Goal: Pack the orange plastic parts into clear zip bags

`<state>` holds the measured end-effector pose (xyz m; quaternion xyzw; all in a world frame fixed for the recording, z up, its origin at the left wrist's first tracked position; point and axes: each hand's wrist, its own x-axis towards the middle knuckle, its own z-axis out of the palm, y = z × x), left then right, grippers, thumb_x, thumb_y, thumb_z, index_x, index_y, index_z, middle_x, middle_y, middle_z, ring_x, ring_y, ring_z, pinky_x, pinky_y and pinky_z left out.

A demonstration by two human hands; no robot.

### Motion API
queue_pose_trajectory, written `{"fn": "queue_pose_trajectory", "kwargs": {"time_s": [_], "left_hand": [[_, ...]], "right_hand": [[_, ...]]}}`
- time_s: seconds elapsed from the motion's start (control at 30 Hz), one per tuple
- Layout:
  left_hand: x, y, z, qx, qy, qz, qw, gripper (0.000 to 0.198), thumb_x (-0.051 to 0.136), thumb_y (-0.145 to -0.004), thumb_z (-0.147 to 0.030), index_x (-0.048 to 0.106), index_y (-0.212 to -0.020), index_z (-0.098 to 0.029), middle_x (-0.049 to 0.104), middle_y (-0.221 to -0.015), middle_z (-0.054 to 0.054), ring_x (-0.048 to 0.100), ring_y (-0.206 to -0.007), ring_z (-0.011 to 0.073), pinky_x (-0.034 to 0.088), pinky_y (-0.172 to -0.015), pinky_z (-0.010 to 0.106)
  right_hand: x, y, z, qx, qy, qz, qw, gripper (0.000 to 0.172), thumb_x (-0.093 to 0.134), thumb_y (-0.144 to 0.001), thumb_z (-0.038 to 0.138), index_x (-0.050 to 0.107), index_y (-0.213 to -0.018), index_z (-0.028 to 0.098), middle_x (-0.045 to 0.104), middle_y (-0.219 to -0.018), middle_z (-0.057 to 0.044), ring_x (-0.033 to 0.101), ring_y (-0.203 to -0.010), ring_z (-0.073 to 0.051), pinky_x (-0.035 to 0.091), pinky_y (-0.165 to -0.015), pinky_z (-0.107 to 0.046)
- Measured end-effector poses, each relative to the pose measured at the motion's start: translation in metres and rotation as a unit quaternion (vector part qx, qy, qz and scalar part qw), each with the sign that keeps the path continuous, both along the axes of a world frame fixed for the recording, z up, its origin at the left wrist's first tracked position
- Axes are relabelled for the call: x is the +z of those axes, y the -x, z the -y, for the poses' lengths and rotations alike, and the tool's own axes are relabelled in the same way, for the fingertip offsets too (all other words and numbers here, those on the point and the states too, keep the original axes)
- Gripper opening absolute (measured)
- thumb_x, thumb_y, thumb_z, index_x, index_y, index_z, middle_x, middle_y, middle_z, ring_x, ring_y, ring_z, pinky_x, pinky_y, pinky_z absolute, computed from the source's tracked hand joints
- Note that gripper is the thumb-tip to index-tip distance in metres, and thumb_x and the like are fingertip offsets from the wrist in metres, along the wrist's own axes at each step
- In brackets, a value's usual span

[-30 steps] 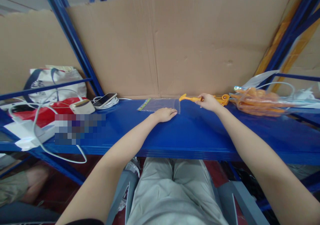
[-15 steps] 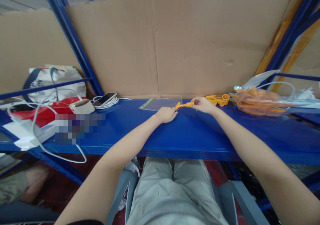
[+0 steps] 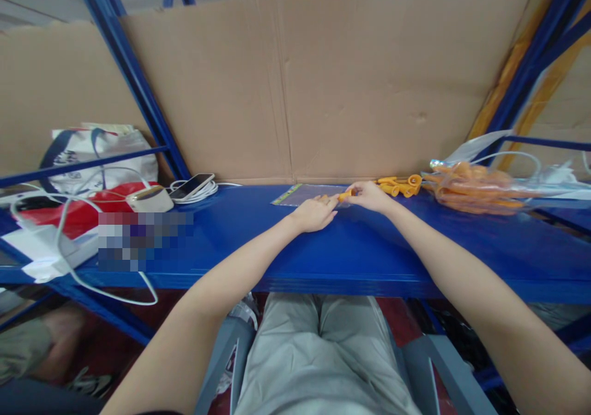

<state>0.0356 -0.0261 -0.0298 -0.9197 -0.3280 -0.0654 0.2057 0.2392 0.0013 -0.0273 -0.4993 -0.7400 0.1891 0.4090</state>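
Observation:
An orange plastic piece (image 3: 344, 197) lies between my two hands, low over the blue shelf top; its exact kind is hard to tell. My right hand (image 3: 370, 196) pinches its right end. The fingers of my left hand (image 3: 316, 214) lie across its left part and hide most of it, apparently holding it down. Behind and under the left hand lies a flat clear plastic bag (image 3: 302, 194) with a green and yellow header strip. Just beyond the right hand sits a small pile of similar orange pieces (image 3: 401, 186).
At the right stands a clear bag packed with orange pieces (image 3: 480, 187). On the left are a phone (image 3: 195, 186) on a coiled white cable, a power bank (image 3: 150, 199), a power strip (image 3: 50, 249) and a tote bag (image 3: 101, 156). Cardboard (image 3: 369, 82) walls the back.
My left hand has slid right and forward over the orange piece, its fingers now stretched across it, covering more. My right hand keeps its pinch. The flat bag appears shifted right.

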Motion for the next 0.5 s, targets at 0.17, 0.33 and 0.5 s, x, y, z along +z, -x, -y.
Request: {"fn": "queue_pose_trajectory", "kwargs": {"time_s": [0.17, 0.33, 0.5], "left_hand": [[-0.003, 0.0, -0.002, -0.037, 0.005, 0.003, 0.999, 0.049, 0.029, -0.098, -0.03, 0.035, -0.141, -0.009, 0.044, -0.146, 0.018, 0.051, -0.128, 0.0229, 0.035, -0.11, 0.04], [-0.004, 0.0, -0.003, -0.049, 0.014, 0.017, 0.999, 0.049, 0.029, -0.098, -0.031, 0.033, -0.143, -0.011, 0.04, -0.148, 0.018, 0.048, -0.13, 0.024, 0.036, -0.11, 0.042], [-0.004, 0.001, -0.004, -0.064, 0.023, 0.016, 0.998, 0.049, 0.027, -0.098, -0.031, 0.031, -0.143, -0.011, 0.039, -0.149, 0.017, 0.045, -0.133, 0.0221, 0.034, -0.111, 0.042]], "right_hand": [[0.005, 0.003, 0.009, 0.045, 0.088, -0.03, 0.995, 0.003, 0.068, -0.068, 0.016, 0.065, -0.068, 0.015, 0.068, -0.066, -0.001, 0.061, -0.062, -0.012, 0.051, -0.065, -0.025], [0.011, 0.001, 0.014, 0.03, 0.105, -0.031, 0.994, 0.003, 0.068, -0.071, 0.018, 0.068, -0.07, 0.015, 0.07, -0.071, -0.003, 0.063, -0.066, -0.013, 0.053, -0.071, -0.028], [0.013, 0.002, 0.02, 0.042, 0.18, -0.096, 0.978, 0.005, 0.07, -0.073, 0.018, 0.066, -0.073, 0.015, 0.068, -0.068, -0.003, 0.064, -0.061, -0.013, 0.056, -0.069, -0.028]]}}
